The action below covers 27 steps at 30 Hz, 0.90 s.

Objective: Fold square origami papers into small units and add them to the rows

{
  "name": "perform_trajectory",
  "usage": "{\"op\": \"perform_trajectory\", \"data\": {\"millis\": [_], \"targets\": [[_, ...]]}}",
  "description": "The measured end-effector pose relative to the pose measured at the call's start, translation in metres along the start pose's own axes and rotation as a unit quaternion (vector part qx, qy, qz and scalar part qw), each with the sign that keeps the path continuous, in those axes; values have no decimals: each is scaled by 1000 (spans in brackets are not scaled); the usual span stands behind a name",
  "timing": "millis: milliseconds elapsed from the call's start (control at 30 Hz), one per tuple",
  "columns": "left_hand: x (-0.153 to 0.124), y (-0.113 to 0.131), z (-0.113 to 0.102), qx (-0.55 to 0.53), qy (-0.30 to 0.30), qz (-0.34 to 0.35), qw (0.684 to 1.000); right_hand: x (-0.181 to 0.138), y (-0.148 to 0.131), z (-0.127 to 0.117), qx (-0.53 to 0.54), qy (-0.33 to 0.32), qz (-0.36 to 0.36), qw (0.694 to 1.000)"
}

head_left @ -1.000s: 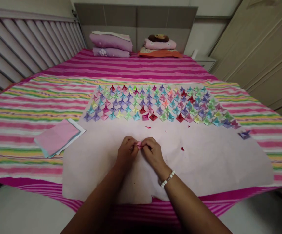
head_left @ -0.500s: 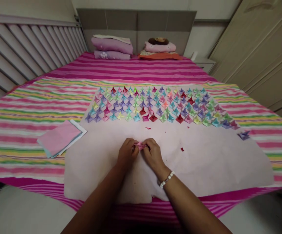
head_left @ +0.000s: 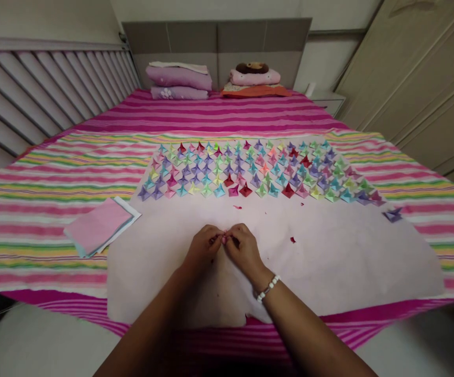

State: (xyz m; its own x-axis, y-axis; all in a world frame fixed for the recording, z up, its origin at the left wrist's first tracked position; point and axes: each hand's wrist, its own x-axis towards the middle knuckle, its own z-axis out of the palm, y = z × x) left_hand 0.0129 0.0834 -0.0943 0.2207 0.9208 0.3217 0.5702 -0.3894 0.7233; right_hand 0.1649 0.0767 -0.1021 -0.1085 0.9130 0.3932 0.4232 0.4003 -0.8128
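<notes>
Left hand and right hand pinch a small pink paper — rows of origami figures lie beyond

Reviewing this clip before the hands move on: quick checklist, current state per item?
1. Pink paper held by left hand and right hand: ok, pinched between fingertips of both.
2. Pink paper's folds correct: cannot tell, fingers cover much of it.
3. Paper stack apart from hands: ok, off to the left, pink sheet on top.
4. Folded pieces untouched by hands: ok, rows lie beyond them.
5. Pale sheet free of scraps: not ok, a red scrap lies right of the hands.
</notes>
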Motion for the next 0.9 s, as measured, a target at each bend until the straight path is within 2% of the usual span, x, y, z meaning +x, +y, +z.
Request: {"op": "perform_trajectory", "data": {"millis": [333,633,800,900], "targets": [[0,10,-4,86,-32,-20,996,-1,1,2,-62,-22,-16,998],[7,11,-25,210,-166,10,964,-1,-2,2,-61,-22,-20,998],[9,18,-32,224,-174,10,959,-2,-4,1,-25,0,-35,999],[9,23,-36,223,-162,4,961,-2,-5,0,4,37,-63,997]]}}
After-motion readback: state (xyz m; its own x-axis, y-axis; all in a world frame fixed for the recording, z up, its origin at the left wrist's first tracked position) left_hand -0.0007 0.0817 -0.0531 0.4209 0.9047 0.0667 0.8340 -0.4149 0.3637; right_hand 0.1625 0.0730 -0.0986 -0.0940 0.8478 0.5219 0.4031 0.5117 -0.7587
